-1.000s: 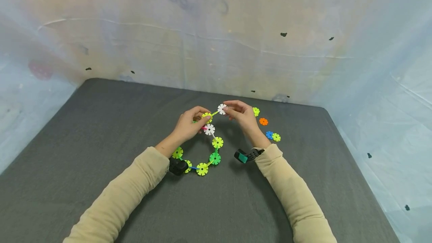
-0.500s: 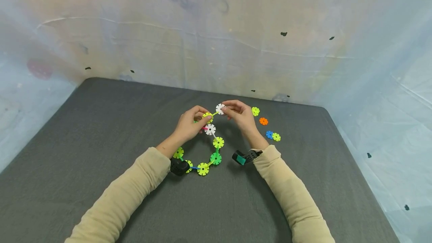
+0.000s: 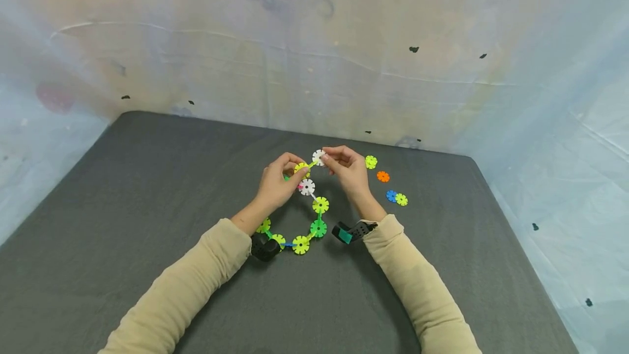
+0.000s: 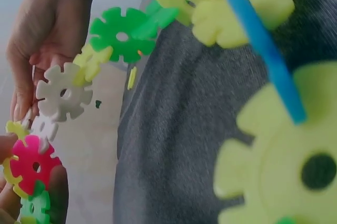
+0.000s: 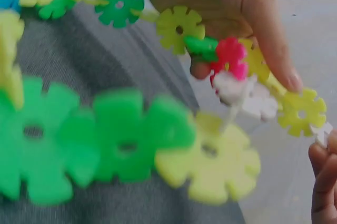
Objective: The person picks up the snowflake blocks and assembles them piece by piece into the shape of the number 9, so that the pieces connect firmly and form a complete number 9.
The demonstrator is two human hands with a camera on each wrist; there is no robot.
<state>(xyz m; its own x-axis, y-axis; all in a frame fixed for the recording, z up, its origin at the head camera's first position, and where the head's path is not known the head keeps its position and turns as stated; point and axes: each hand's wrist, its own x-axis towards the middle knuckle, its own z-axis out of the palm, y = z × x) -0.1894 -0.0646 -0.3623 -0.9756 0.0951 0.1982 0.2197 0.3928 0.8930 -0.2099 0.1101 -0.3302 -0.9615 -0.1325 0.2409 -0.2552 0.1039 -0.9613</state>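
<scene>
A chain of interlocking plastic snowflake discs in yellow, green, white, pink and blue loops between my hands. My left hand [image 3: 275, 182] pinches a yellow snowflake disc [image 3: 302, 169] near the chain's upper end, with the thumb in front. Beside those fingers, in the left wrist view, a pink snowflake disc [image 4: 36, 165] joins the chain. My right hand [image 3: 350, 172] pinches a white snowflake disc [image 3: 318, 158] at the end, linked by a yellow piece. Lower down hang a green snowflake disc [image 3: 318, 228] and a yellow one. My left forearm and wrist strap hide part of the loop.
Right of my right hand, loose discs lie on the dark grey table [image 3: 442, 266]: a yellow one [image 3: 371, 162], an orange one [image 3: 383, 176], and a blue one [image 3: 391, 196] touching another yellow one. Pale plastic sheeting [image 3: 314, 70] surrounds the table's back and sides.
My right hand has shifted slightly left with the white disc, nearer my left hand. The lower part of the loop has swung a little to the right. Both hands keep their pinch.
</scene>
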